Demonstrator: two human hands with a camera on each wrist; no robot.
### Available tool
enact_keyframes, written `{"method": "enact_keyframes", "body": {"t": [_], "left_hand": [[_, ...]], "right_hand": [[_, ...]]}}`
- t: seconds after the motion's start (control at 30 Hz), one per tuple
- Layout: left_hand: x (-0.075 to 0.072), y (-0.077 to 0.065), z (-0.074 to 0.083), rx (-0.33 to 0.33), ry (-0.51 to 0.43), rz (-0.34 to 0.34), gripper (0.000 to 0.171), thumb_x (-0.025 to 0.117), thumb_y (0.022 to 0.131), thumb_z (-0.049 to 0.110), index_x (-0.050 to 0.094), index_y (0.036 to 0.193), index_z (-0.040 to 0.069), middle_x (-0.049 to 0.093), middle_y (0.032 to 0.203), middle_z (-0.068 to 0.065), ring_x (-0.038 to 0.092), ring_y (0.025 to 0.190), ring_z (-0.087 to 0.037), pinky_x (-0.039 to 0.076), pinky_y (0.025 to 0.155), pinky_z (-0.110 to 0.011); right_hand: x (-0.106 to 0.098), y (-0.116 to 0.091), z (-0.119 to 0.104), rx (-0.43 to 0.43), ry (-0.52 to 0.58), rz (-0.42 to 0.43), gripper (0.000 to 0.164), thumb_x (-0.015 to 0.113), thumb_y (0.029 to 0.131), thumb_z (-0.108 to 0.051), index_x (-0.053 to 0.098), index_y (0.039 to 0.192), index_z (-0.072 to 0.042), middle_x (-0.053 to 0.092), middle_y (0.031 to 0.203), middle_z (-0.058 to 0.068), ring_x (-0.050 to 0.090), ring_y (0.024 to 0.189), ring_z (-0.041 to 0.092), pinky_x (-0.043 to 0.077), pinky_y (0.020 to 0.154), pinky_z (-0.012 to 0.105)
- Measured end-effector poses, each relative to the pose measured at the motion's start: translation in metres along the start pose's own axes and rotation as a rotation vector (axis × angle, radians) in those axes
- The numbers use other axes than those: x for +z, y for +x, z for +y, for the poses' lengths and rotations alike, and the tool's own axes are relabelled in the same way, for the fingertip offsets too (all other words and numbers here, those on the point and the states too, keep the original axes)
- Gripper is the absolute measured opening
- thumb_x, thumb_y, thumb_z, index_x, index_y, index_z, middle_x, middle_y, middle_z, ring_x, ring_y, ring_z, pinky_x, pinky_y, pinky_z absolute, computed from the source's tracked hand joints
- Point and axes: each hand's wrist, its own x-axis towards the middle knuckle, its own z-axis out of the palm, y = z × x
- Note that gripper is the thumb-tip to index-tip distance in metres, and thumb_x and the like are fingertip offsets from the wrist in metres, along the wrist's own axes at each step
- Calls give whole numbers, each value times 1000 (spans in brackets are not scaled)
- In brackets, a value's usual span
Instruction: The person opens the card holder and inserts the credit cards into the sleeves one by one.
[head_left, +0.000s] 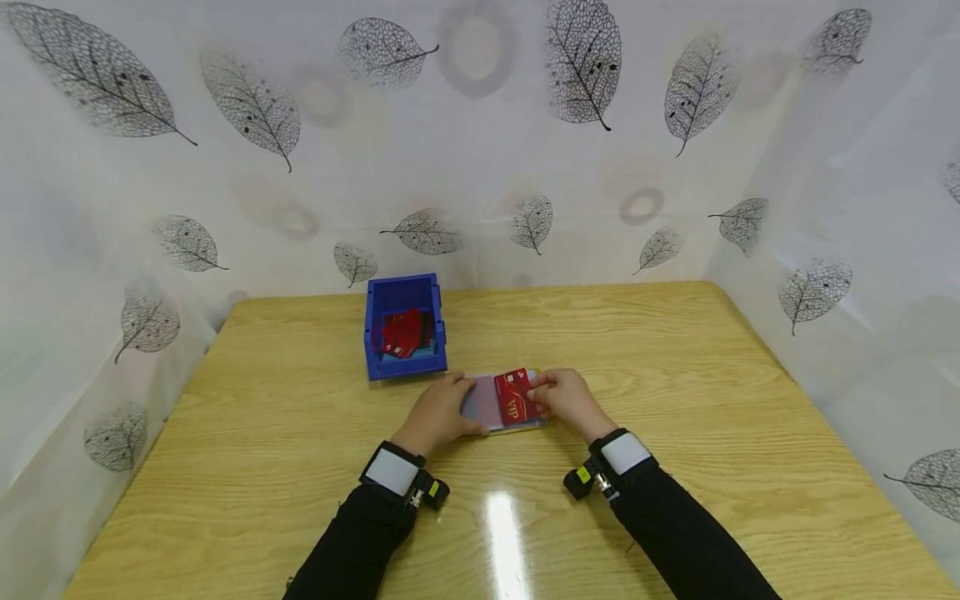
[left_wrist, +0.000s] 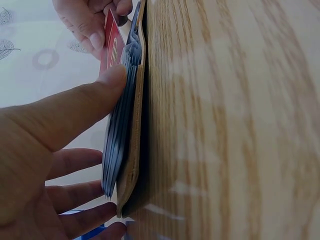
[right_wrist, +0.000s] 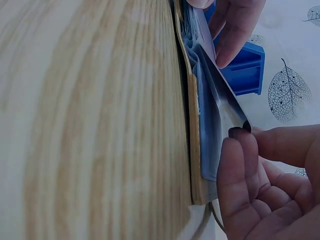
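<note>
An opened card holder with clear sleeves and a tan cover lies on the table. My left hand grips its left part; in the left wrist view the thumb presses the sleeves' near edge and the fingers reach the far side. Between thumb and fingertips, my right hand pinches a red VIP card over the right part of the holder. The right wrist view shows this card tilted up from the sleeves, its left edge close to the fold. Whether that edge sits inside a sleeve I cannot tell.
Behind the left hand stands a blue plastic bin holding several red cards and some bluish ones. A wooden table extends on both sides. White leaf-print sheeting surrounds its back and sides.
</note>
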Motion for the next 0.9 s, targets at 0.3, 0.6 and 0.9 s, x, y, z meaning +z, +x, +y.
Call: {"method": "enact_keyframes", "body": {"t": [0.3,0.6,0.9], "left_hand": [[1,0,1,-3,2,-6,82,85,72,41,53,138,5,46,144,-19,42,133,-36,35,108,-48],[1,0,1,-3,2,-9,82,85,72,41,53,139,5,46,144,-19,42,133,-36,35,108,-48],[0,-1,1,-9,-5,-9,82,85,72,40,53,139,5,46,144,-19,42,133,-36,35,109,-47]], "right_hand": [[1,3,3,2,-28,-17,19,60,89,0,65,103,11,66,77,11,59,59,13,56,56,30],[1,2,2,13,-47,-33,16,61,89,0,66,100,11,65,74,10,59,59,13,56,56,31],[-1,-1,2,17,-73,-62,16,64,86,0,66,98,11,64,76,11,61,58,15,56,56,31]]}}
